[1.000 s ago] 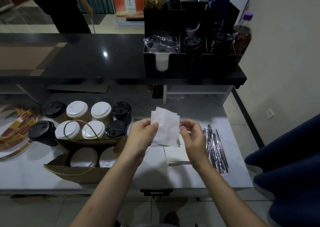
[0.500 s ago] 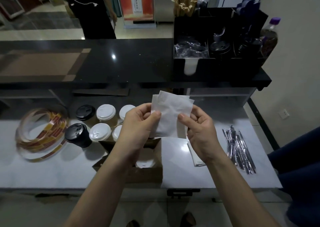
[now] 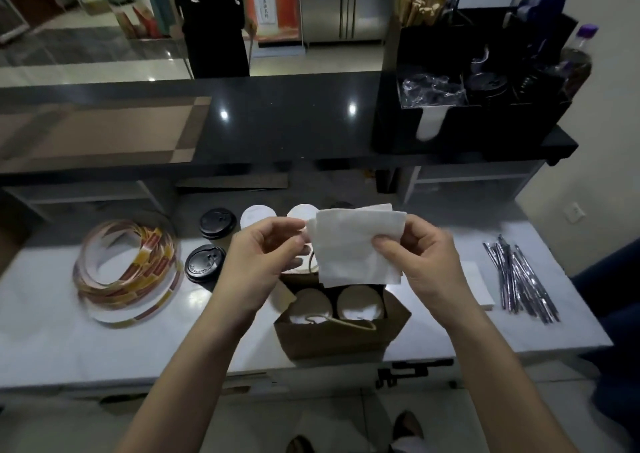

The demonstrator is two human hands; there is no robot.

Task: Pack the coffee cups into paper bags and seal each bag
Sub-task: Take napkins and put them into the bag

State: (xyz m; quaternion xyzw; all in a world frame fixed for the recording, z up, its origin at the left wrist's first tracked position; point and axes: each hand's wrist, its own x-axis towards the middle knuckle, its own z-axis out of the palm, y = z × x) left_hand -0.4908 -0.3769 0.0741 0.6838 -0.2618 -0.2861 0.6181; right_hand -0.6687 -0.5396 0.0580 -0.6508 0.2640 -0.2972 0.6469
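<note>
A brown paper bag (image 3: 341,336) stands open at the counter's front edge with two white-lidded cups (image 3: 360,303) inside. Above it I hold white paper napkins (image 3: 353,245). My right hand (image 3: 424,262) pinches their right edge between thumb and fingers. My left hand (image 3: 258,262) pinches the left edge with its fingertips. Behind the bag stand more cups: two with black lids (image 3: 204,262) and some with white lids (image 3: 258,215), partly hidden by my hands.
A coil of red and yellow sticker tape (image 3: 128,269) lies at the left. Silver wrapped straws (image 3: 519,279) and a napkin stack (image 3: 476,286) lie at the right. A black organiser (image 3: 471,113) with lids and stirrers stands on the dark upper counter. A person stands beyond it.
The view has shifted left, so the bag now sits under my hands. The napkins have turned from upright to more level, and my right hand now grips their right edge.
</note>
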